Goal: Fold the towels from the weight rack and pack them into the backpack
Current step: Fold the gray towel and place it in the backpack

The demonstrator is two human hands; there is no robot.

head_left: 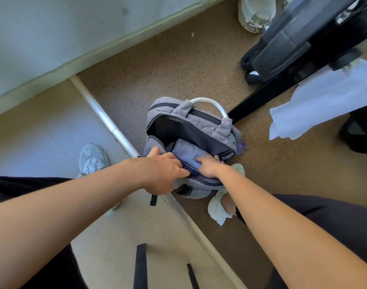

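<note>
Weight rack point(299, 44) beyond the backpack point(226, 138) holds one white towel point(324, 101). Backpack gapes, blue towel point(186, 151) inside; left hand point(163, 174) fingers grip its near rim, right hand point(207, 166) fingers press the towel down. Next, likely: fetch the white one.

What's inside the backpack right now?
A folded blue-grey towel sits in the open backpack; the right hand presses on it, the left hand grips the front rim. Dark lining shows behind it. Anything beneath the towel is covered.
</note>
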